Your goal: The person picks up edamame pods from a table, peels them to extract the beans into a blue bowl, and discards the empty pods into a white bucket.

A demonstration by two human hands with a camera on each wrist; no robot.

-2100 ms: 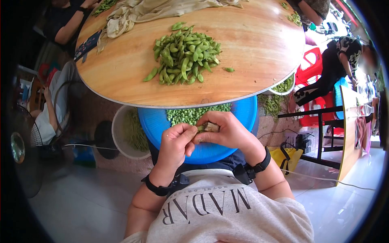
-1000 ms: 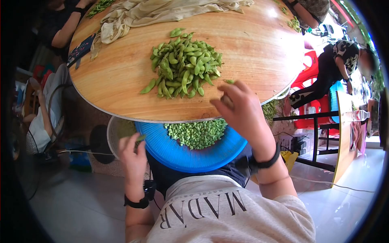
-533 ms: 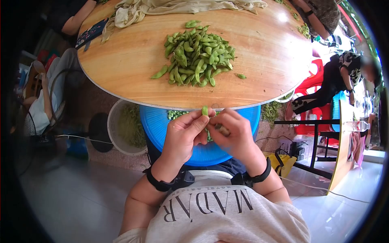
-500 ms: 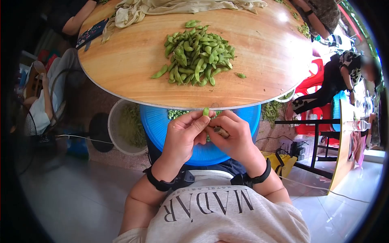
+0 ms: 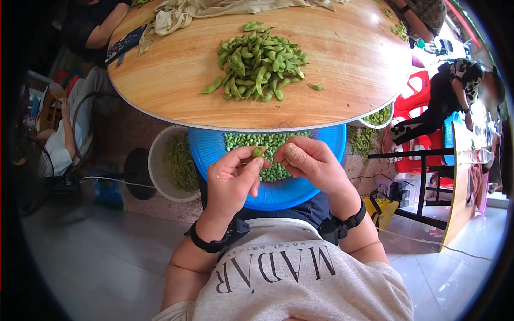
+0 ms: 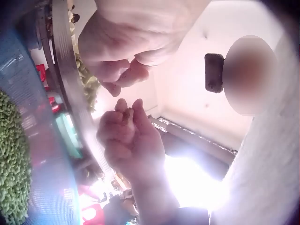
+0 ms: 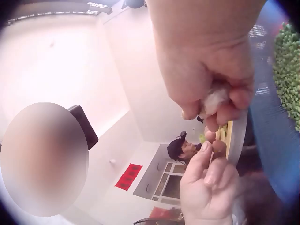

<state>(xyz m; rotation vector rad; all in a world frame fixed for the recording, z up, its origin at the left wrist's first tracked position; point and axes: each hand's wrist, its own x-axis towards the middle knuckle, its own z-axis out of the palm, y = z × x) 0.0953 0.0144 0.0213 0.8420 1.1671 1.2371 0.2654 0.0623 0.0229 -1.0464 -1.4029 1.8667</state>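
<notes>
In the head view, my left hand (image 5: 233, 174) pinches a green soybean pod (image 5: 257, 152) between thumb and index finger. My right hand (image 5: 310, 163) is just to its right, fingers curled, fingertips a short gap from the pod; nothing shows between them. A whitish wrap (image 7: 215, 100) covers part of one right-hand digit in the right wrist view. Both hands are above a blue basin (image 5: 267, 199) holding many shelled green beans (image 5: 276, 172). A heap of unshelled pods (image 5: 262, 64) lies on the round wooden table (image 5: 166, 80) ahead, with one stray pod (image 5: 316, 86) to its right.
A white bucket (image 5: 155, 166) containing pods or husks stands left of the basin. Another white container (image 5: 388, 115) and loose pods (image 5: 363, 142) are at right under the table edge. Cream cloth (image 5: 176, 18) lies at the table's far side. Other people sit around.
About a second ago the hands were apart, left near the white bucket, right over the table's edge. They came together around a pod above the basin, and now the right hand has drawn slightly away.
</notes>
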